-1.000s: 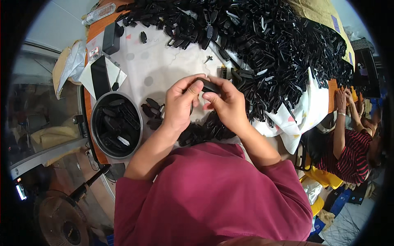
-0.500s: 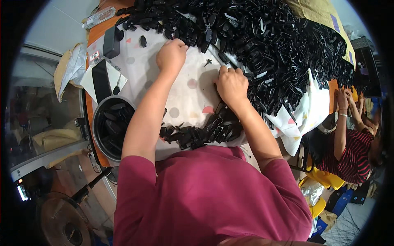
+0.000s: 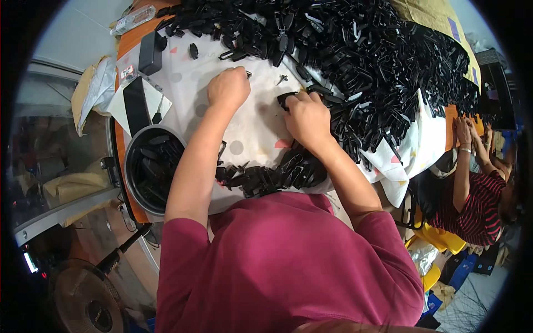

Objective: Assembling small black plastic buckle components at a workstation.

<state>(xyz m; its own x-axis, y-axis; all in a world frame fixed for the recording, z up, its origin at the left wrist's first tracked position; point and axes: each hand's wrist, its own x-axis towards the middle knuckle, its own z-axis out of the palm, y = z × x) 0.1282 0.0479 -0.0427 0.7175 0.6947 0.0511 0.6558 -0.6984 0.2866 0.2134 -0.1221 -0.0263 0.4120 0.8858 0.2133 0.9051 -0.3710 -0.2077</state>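
Note:
My left hand (image 3: 229, 89) is closed over the pale cloth, and a small dark piece shows at its fingertips, too little of it to name. My right hand (image 3: 308, 117) pinches a black plastic part (image 3: 285, 101) that juts out left of the fingers. Beyond and to the right spreads a big heap of black plastic parts (image 3: 383, 72), close by my right knuckles. A small dark pronged piece (image 3: 282, 79) lies on the cloth between my hands. Nearer my body is a low row of similar black parts (image 3: 261, 180).
A round dark bucket (image 3: 129, 172) of black parts stands left of my left forearm. Beyond it are a phone (image 3: 136, 106), a black box (image 3: 150, 54) and a plastic bottle (image 3: 133, 21). A fan (image 3: 89, 297) is at lower left. Another person (image 3: 472, 205) works at right.
My left hand has drawn back from the heap's edge toward me, with a small dark piece at its fingertips. My right hand has shifted slightly left and nearer, a black part now showing in it.

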